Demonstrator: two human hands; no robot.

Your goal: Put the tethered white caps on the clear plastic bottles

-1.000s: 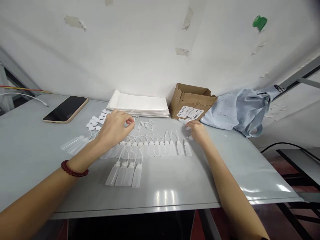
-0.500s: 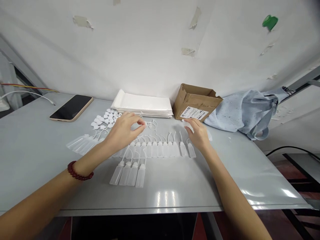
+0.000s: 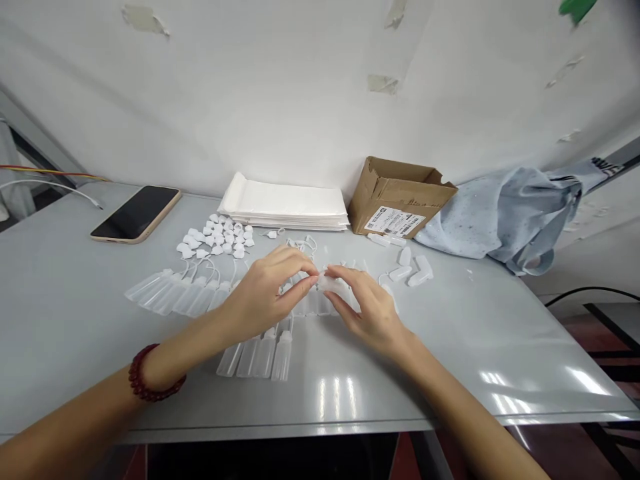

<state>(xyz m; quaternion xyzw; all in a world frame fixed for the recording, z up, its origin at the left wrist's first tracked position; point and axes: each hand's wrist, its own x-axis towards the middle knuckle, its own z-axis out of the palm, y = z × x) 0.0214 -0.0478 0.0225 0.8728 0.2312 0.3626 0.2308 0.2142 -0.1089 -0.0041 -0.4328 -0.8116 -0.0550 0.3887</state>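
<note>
My left hand (image 3: pixel 267 297) and my right hand (image 3: pixel 367 310) meet above the middle of the grey table (image 3: pixel 75 333). Between the fingertips of both hands sits a small clear plastic bottle (image 3: pixel 331 283), pinched from both sides. Under the hands lies a row of small squeeze bottles (image 3: pixel 173 293) with tethered caps. A second short row of bottles (image 3: pixel 260 357) lies nearer to me. Several loose white caps (image 3: pixel 215 241) are scattered behind the row. Three loose bottles (image 3: pixel 413 270) lie to the right.
A black phone (image 3: pixel 136 212) lies at the back left. A stack of white bags (image 3: pixel 285 203) rests against the wall beside an open cardboard box (image 3: pixel 400 197). A light blue cloth bag (image 3: pixel 505 210) sits at the right.
Both hands have come together over the middle of the row, the right one bringing a bottle from near the box. The camera has tilted slightly.
</note>
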